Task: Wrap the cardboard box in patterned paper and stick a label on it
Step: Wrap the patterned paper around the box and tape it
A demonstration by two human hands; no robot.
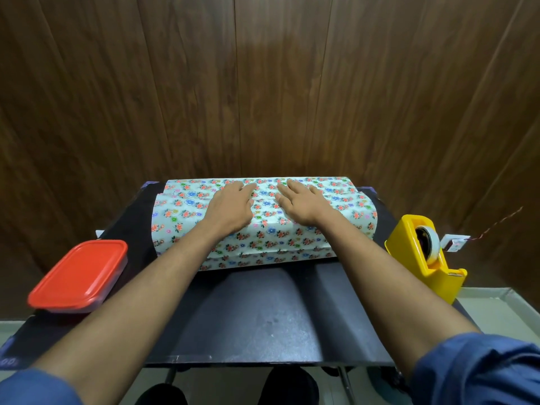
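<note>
Both hands, left hand (pixel 232 207) and right hand (pixel 304 204), lie spread flat on the patterned paper (pixel 263 241) covering the box mid-table; I'd keep the overlap pinned, then reach right for the tape dispenser (pixel 423 252).

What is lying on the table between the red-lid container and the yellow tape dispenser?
In the head view, the paper-covered box lies between the container and the dispenser, with both hands, left and right, flat on it.

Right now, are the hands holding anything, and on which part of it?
Nothing is gripped. The left hand and right hand lie flat, fingers straight, pressing down the patterned paper on the top of the box, near its middle.
</note>
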